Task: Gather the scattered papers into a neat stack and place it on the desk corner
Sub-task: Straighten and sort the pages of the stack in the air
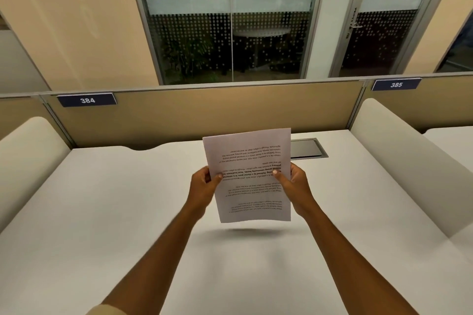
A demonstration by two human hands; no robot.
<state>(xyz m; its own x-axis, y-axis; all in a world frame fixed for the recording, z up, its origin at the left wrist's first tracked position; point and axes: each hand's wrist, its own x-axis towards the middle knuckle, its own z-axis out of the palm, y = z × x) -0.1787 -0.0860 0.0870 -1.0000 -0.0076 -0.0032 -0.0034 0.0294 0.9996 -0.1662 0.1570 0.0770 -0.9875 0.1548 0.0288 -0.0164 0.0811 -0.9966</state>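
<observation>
grip: our left hand (pixel 204 183) and right hand (pixel 294 181) pinch the white printed paper stack (pixel 249 176) by its side edges, held above the white desk (pixel 102 212) | tip: probably tap the bottom edge below our thumbs square, then head for a corner

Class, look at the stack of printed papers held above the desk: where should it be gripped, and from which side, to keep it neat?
Grip the stack of papers at mid-height on its two long edges, coming in from both sides, as the left hand and right hand do. Its lower edge bows slightly, so a one-sided pinch would probably let it droop.
</observation>
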